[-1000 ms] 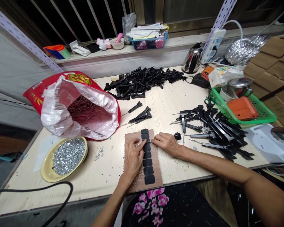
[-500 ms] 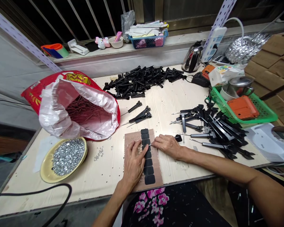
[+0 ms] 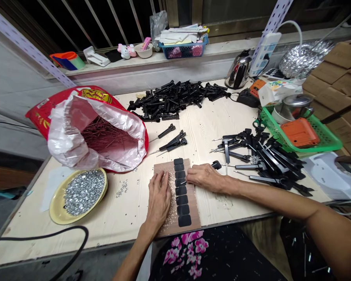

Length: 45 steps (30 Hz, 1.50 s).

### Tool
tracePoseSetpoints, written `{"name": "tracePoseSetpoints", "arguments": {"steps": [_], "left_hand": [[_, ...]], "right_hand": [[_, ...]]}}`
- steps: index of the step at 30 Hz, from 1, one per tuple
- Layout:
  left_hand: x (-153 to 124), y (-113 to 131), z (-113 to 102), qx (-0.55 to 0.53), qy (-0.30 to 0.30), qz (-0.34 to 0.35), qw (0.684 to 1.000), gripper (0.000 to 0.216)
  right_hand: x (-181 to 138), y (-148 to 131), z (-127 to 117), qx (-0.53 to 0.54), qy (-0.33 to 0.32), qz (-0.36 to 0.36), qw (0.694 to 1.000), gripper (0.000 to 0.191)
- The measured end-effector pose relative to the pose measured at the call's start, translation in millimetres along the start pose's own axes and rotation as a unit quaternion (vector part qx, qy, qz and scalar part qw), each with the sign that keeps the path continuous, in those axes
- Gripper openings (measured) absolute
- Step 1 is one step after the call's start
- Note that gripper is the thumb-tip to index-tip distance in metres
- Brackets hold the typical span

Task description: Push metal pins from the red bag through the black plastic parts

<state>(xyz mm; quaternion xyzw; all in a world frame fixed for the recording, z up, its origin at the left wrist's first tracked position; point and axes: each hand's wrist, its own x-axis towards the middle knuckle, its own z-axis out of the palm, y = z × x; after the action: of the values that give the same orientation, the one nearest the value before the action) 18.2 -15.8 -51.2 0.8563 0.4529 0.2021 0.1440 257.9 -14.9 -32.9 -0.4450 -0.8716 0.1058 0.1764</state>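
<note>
A brown board (image 3: 196, 210) lies at the table's front edge, carrying a column of several black rounded pads (image 3: 184, 221). My left hand (image 3: 158, 195) rests on the board's left side, fingers stretched out, beside the pads and holding nothing. My right hand (image 3: 203, 177) is closed around a slim tool with a thin metal tip (image 3: 181, 183), which lies over one middle pad. A black end piece (image 3: 216, 165) shows behind that hand, apparently part of the same tool; the grip between is hidden. Pale crumbs (image 3: 172, 203) are scattered between my left hand and the pads.
At left are a red sack (image 3: 96, 93) of dark red rods and a yellow bowl (image 3: 54, 207) of small metal parts. Black-handled pieces (image 3: 269, 156) lie heaped at right, near a green basket (image 3: 333, 141). Another black heap (image 3: 175, 99) is at the back.
My left hand has slid left, its thumb coming away from the pads. My right hand has shifted slightly up, still gripping the tool with its tip at the pads.
</note>
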Motion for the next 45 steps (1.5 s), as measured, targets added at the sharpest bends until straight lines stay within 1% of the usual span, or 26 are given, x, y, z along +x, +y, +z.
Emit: {"name": "tracePoseSetpoints", "arguments": {"steps": [3,4,7,8,9,11,12,13,15,16,17,20,21,23,24,25,28,29,31,33,34,36,39,42,43,45], "left_hand": [[-1,0,3,0.012,0.001,0.007,1.0,0.053],[-1,0,3,0.014,0.0,0.01,1.0,0.054],[-2,-2,4,0.016,-0.006,0.014,1.0,0.054],[-2,-3,4,0.019,-0.006,0.014,1.0,0.053],[-2,-3,4,0.023,-0.005,0.013,1.0,0.053],[-3,-4,5,0.029,-0.003,0.012,1.0,0.053],[-3,-4,5,0.029,-0.004,0.012,0.999,0.053],[-3,-3,5,0.029,-0.006,0.012,0.999,0.054],[-3,-3,5,0.027,-0.008,0.01,1.0,0.053],[-2,-3,5,0.027,-0.008,0.008,1.0,0.053],[-2,-3,5,0.027,-0.007,0.007,1.0,0.053],[-2,-3,5,0.029,-0.007,0.007,1.0,0.053],[-2,-3,5,0.029,-0.009,0.008,1.0,0.053],[-2,-2,5,0.028,-0.011,0.007,1.0,0.052],[-2,-2,5,0.028,-0.012,0.006,1.0,0.052],[-2,-2,5,0.029,-0.011,0.005,0.999,0.052],[-2,-3,5,0.032,-0.009,0.004,0.999,0.052],[-2,-3,6,0.031,-0.009,0.006,0.999,0.053],[-2,-3,6,0.028,-0.009,0.008,1.0,0.054],[-2,-3,6,0.026,-0.007,0.005,1.0,0.055],[-2,-3,6,0.025,-0.006,0.004,1.0,0.055],[-2,-3,6,0.025,-0.006,0.002,1.0,0.055],[-2,-3,6,0.028,-0.009,0.002,1.0,0.053],[-3,-4,7,0.032,-0.008,0.001,0.999,0.053],[-3,-4,7,0.033,-0.008,0.003,0.999,0.053],[-3,-5,8,0.03,-0.006,0.006,1.0,0.053]], "right_hand": [[2,-1,2,0.008,0.028,0.046,0.999,0.023],[2,-2,3,0.005,0.027,0.044,0.999,0.024],[2,-4,5,0.01,-0.024,-0.051,0.998,0.028],[2,-4,6,0.02,-0.033,-0.063,0.997,0.029],[3,-3,5,0.032,-0.035,-0.053,0.998,0.027],[5,-1,3,0.049,-0.015,0.01,0.999,0.027],[6,0,2,0.053,-0.011,0.031,0.998,0.026],[7,0,0,0.055,-0.015,0.026,0.998,0.028],[7,0,-2,0.066,-0.058,-0.054,0.995,0.029],[8,0,-3,0.069,-0.068,-0.074,0.993,0.03],[8,1,-4,0.07,-0.068,-0.075,0.992,0.03],[10,6,-6,0.065,-0.021,0.012,0.998,0.028],[9,7,-6,0.067,-0.016,0.018,0.997,0.028],[8,7,-6,0.083,-0.055,-0.053,0.994,0.029],[8,7,-7,0.089,-0.066,-0.072,0.991,0.03],[7,6,-8,0.092,-0.068,-0.074,0.991,0.03],[8,3,-12,0.081,-0.036,-0.004,0.996,0.032],[7,1,-12,0.076,-0.036,-0.005,0.996,0.033],[4,-4,-11,0.056,-0.056,-0.073,0.994,0.031],[0,-9,-8,0.036,-0.062,-0.114,0.991,0.027],[-2,-10,-7,0.031,-0.057,-0.114,0.991,0.025],[-2,-8,-5,0.041,-0.045,-0.087,0.994,0.023],[3,3,-4,0.082,-0.036,-0.054,0.994,0.022],[10,11,-2,0.1,-0.013,0.007,0.995,0.027],[11,12,-1,0.102,-0.013,0.016,0.995,0.03],[10,11,1,0.111,-0.033,-0.002,0.993,0.032]]}}
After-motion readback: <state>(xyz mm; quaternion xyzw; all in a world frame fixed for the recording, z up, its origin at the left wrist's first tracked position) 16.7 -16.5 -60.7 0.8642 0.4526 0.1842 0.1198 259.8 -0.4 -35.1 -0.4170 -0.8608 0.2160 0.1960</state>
